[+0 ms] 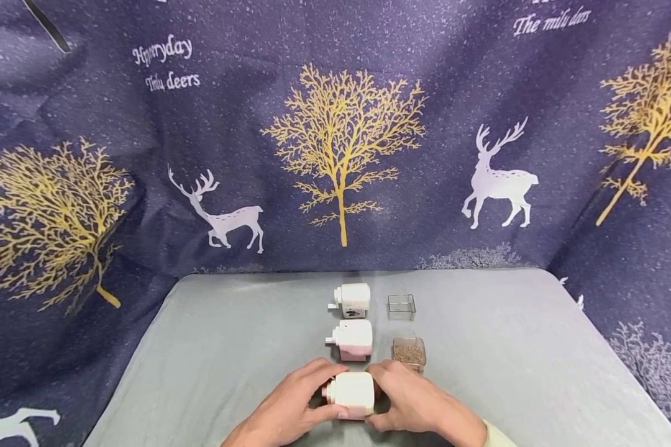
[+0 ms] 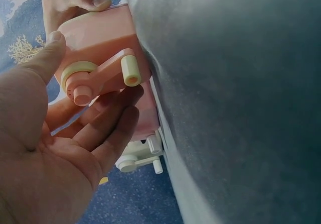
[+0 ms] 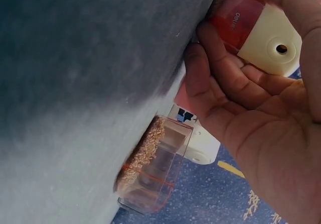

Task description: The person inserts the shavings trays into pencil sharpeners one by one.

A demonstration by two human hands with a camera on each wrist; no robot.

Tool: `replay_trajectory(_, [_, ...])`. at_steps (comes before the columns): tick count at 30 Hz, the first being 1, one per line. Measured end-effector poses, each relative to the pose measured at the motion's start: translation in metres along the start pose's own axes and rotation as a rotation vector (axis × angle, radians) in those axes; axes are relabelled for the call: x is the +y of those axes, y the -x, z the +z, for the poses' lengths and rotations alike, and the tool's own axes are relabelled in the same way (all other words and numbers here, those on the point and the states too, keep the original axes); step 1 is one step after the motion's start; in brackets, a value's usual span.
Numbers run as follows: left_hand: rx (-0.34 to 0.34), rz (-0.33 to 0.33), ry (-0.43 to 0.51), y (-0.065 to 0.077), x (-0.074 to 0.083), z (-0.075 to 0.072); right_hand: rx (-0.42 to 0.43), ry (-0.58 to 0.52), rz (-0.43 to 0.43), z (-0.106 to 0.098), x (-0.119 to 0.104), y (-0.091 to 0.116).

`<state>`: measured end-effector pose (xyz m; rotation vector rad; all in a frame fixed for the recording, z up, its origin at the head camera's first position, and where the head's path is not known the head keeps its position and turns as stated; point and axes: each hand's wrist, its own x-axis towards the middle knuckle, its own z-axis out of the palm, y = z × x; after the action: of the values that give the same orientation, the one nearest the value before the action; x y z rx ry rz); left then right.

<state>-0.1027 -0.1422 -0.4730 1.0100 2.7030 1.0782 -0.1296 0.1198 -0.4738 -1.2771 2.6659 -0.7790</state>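
A cream and pink crank pencil sharpener stands at the near middle of the table, between both hands. My left hand grips its crank side, thumb on the near face and fingers round the far face. The pink crank with its yellow knob shows in the left wrist view. From the other side my right hand holds it with thumb and curled fingers. In the right wrist view, the cream face has a round pencil hole, beside a reddish see-through drawer.
Behind it stand a white and pink sharpener and a white one with dark print. To their right are a clear drawer with wood shavings and another clear drawer. A patterned blue cloth hangs behind the grey table.
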Motion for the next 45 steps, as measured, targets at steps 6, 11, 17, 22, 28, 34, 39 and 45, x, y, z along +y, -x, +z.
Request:
replay_trajectory(6, [0.002,-0.016,0.011,-0.0015,0.0001,-0.0006,-0.007,-0.02,-0.005,-0.0018,0.0016,-0.0008])
replay_trajectory(11, [0.033,0.016,-0.035,-0.0014,0.0008,0.0008,-0.006,-0.006,-0.004,-0.0019,0.0008,0.0001])
replay_trajectory(17, [0.055,0.05,-0.066,-0.0009,0.0021,0.0025,0.005,-0.015,-0.006,-0.0014,0.0002,0.0022])
replay_trajectory(22, [0.069,0.063,-0.089,-0.0002,0.0034,0.0028,0.015,-0.027,-0.017,-0.0015,-0.0002,0.0027])
replay_trajectory(28, [0.048,0.041,-0.085,-0.0004,0.0037,0.0026,0.013,-0.026,-0.015,-0.0012,0.0004,0.003])
replay_trajectory(34, [0.025,0.013,-0.079,-0.0017,0.0029,-0.0004,0.009,-0.034,-0.024,-0.0009,0.0032,0.0004])
replay_trajectory(39, [0.007,0.023,-0.07,-0.0012,0.0014,-0.002,-0.008,-0.04,-0.029,-0.0018,0.0048,0.0017])
replay_trajectory(45, [-0.011,0.034,-0.054,-0.003,-0.0005,-0.0059,0.009,-0.029,-0.073,-0.0059,0.0062,0.0052])
